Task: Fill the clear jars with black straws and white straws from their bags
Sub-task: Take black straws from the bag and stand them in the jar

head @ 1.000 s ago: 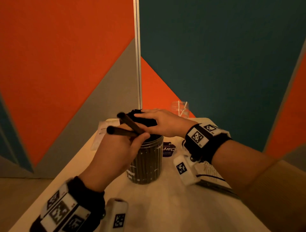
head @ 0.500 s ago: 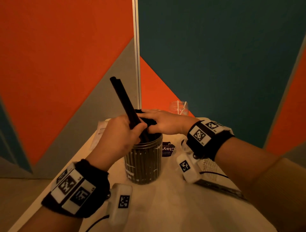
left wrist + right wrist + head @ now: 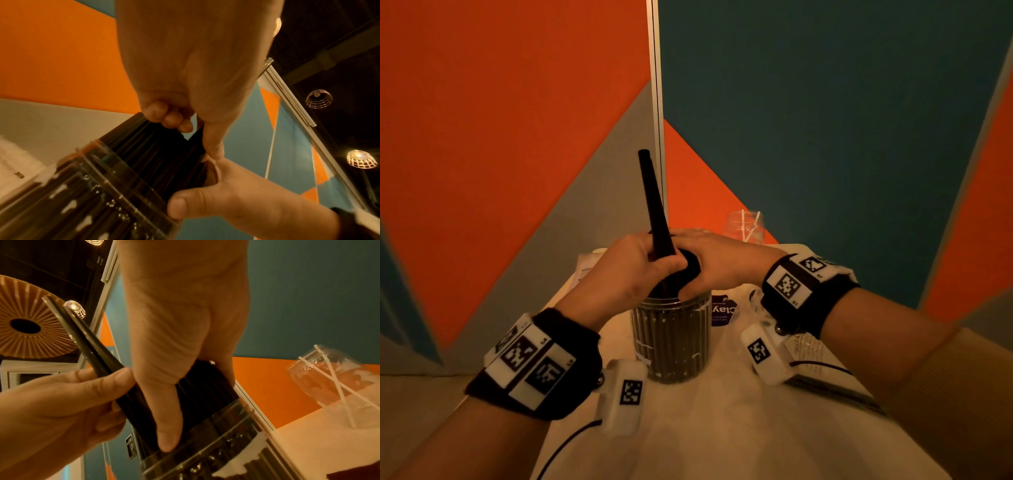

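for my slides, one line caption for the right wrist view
Right hand steadies black straws in the jar while left hand adds two more.

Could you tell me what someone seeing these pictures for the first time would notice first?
The left hand pushes black straws steeply into a packed clear jar at the table's middle, while the right hand cups the bundle already in it. A second jar, behind on the right, holds only a few white straws.

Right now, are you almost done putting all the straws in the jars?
About halfway. The near jar is packed with black straws. The left hand is pushing in two more black straws, while the right hand holds the bunch together. The far jar has only a few white straws, so it still needs filling.
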A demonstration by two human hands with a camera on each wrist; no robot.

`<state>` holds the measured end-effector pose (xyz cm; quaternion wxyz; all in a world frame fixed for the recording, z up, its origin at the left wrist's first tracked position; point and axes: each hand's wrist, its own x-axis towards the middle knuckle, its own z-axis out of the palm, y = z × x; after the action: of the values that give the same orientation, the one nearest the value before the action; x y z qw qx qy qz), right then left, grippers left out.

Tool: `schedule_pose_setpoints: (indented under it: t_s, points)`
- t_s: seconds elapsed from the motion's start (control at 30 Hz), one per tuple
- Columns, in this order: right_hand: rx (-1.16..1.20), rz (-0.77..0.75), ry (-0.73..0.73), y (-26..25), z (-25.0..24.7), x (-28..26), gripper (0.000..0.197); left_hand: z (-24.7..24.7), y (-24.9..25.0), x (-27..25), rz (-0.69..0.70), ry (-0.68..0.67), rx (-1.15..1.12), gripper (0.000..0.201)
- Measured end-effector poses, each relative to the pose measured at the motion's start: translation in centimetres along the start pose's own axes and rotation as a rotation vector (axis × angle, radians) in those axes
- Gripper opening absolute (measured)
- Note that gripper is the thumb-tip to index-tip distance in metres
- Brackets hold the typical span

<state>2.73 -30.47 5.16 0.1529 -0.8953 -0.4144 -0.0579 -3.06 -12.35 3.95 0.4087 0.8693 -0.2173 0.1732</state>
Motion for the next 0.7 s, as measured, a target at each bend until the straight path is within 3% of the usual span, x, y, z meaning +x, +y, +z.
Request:
schedule_pose_setpoints:
  t_s: [0.1, 0.23, 0.37, 0.5, 0.6, 0.7]
  points:
    - [-0.017, 0.039, -0.011, 0.2, 0.3, 0.2, 0.096, 0.1, 0.0, 0.2, 0.002, -0.018, 0.043, 0.008]
    - [0.012, 0.053, 0.012, 0.3, 0.5, 0.3, 0.085, 0.4, 0.2, 0.3, 0.012, -0.010, 0.050, 0.007]
    - [0.039, 0.097, 0.033, 0.2, 0.7, 0.3, 0.079, -0.3, 1.9, 1.2, 0.013, 0.215, -0.084, 0.033]
    - [-0.003, 0.095, 0.026, 0.4, 0.9, 0.3, 0.089, -1.6, 4.8, 3.5, 0.101, 0.397, -0.128, 0.029]
    - [0.000, 0.084, 0.031, 0.5, 0.9, 0.3, 0.088, -1.7, 5.5, 4.3, 0.191, 0.429, -0.029, 0.038]
    - [-0.012, 0.092, 0.017, 0.7, 0.8, 0.3, 0.090, -1.1, 5.3, 4.6, 0.224, 0.425, 0.028, 0.022]
